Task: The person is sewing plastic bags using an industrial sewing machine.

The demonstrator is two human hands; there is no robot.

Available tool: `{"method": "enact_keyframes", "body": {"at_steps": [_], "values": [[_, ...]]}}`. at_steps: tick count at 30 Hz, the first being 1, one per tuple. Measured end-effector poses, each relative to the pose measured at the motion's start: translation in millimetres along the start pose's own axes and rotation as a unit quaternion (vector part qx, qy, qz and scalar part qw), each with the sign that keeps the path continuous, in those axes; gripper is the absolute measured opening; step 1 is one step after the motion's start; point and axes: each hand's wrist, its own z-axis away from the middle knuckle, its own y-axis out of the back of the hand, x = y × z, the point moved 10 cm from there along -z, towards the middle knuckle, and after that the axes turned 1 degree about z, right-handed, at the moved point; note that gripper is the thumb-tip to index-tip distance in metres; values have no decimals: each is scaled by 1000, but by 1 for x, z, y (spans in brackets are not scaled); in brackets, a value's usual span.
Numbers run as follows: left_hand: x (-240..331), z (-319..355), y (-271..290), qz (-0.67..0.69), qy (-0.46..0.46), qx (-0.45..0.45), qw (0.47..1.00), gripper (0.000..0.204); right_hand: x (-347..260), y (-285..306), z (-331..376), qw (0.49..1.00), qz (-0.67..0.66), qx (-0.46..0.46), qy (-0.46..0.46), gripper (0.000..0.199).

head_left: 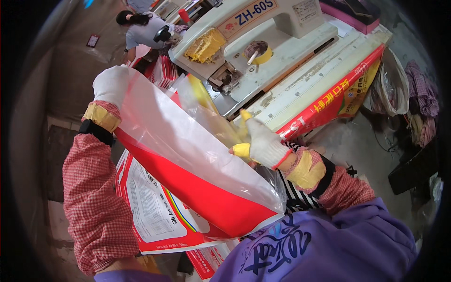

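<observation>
A large red and white woven sack with a clear plastic liner spreads across my lap, its mouth gaping toward the sewing machine. My left hand, in a white knit glove, grips the sack's upper left edge; some of its fingers are hidden. At the sack's right side is my right hand, gloved in white with yellow tape on the fingertips. Its thumb and forefinger are apart beside the liner, and nothing shows between them. The industrial sewing machine stands just beyond the sack.
A tape roll lies on the machine bed. Red printed sheeting covers the table's front edge. A white bag and checked cloth hang at the right. Another person works at the back left near stacked red sacks.
</observation>
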Motion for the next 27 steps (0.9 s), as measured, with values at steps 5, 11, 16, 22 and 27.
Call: {"method": "enact_keyframes", "body": {"at_steps": [5,11,16,22,27], "values": [[11,2,-1,-34,-20,-3,999,30,-27,-29,18,955,-263,-136,-20,61],[2,-6,-17,9,-59,43,997,29,-6,-74,22,904,-139,-361,-180,36],[-45,-43,-26,175,-34,-3,984,26,-46,-75,-6,957,-4,-286,37,29],[55,-58,-63,171,40,219,960,21,-79,-66,3,987,-43,-149,52,18],[211,-24,-164,135,-170,161,963,17,29,10,58,959,-60,-236,-144,22]]}}
